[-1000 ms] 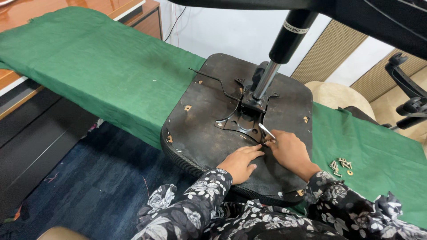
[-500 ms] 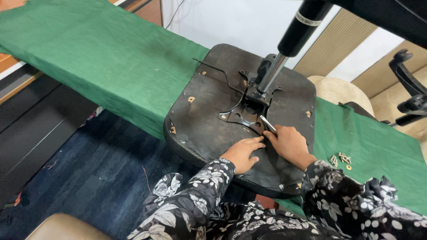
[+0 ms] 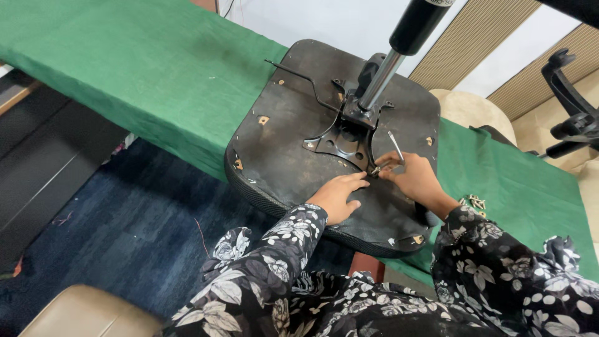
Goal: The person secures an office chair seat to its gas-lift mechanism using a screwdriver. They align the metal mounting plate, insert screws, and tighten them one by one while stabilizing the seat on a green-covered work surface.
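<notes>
An upturned black chair seat (image 3: 287,143) lies on the green cloth. A black metal mounting plate (image 3: 340,142) with a gas lift cylinder (image 3: 399,50) is fixed at its middle. My left hand (image 3: 337,196) rests flat on the seat underside, fingertips by the plate's near corner. My right hand (image 3: 415,178) grips a small silver hex key (image 3: 394,146) at that same corner of the plate. Both sleeves are black with a white flower print.
A green cloth (image 3: 125,68) covers the long table. Loose screws (image 3: 475,202) lie on the cloth right of my right wrist. A black chair base (image 3: 571,106) stands at far right, a beige cushion (image 3: 468,109) behind the seat, blue carpet (image 3: 125,218) below.
The view has shifted closer over the seat. Both hands stay at the plate's near corner, the right hand still working the hex key.
</notes>
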